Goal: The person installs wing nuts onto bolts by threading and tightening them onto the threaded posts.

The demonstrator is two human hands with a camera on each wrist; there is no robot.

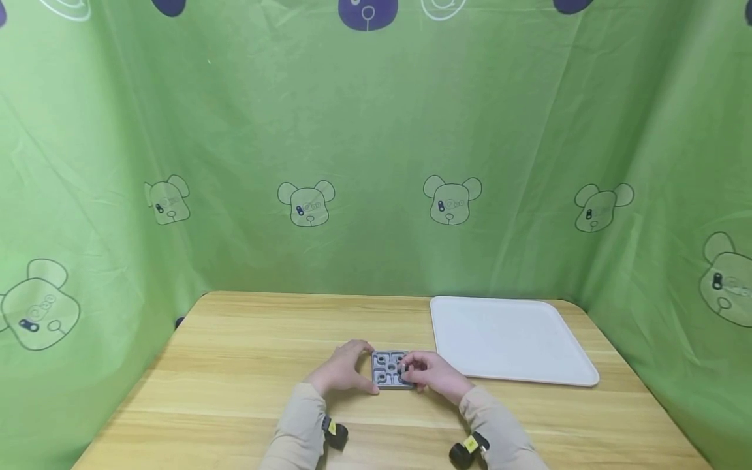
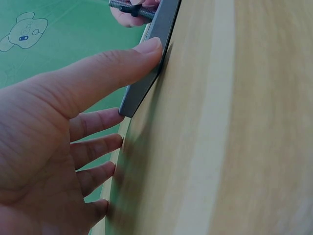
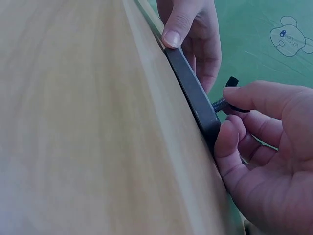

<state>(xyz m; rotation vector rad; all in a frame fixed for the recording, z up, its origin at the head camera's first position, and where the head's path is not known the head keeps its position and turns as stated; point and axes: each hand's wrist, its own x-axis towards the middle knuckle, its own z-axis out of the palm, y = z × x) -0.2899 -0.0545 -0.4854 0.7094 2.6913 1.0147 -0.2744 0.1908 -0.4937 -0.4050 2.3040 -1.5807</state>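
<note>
A small square grey metal plate (image 1: 392, 386) with recesses in its top lies on the table between both hands. My left hand (image 1: 343, 371) holds it from the left side, thumb on the near edge and index finger at the far corner. The other left fingers spread toward the table. From the plate's right part rises a threaded bolt (image 3: 219, 105) with a black wing nut (image 3: 237, 108) on it. My right hand (image 1: 431, 373) pinches the wing nut with curled fingers, the thumb low beside the plate's edge. In the head view these fingers partly cover the nut.
A white rectangular tray (image 1: 511, 339) lies on the wooden table (image 1: 264, 339) at the back right, close behind the right hand. Green curtain (image 1: 376, 248) with bear-head prints hangs around the back and sides. Small black cameras (image 1: 336, 434) are strapped to both wrists.
</note>
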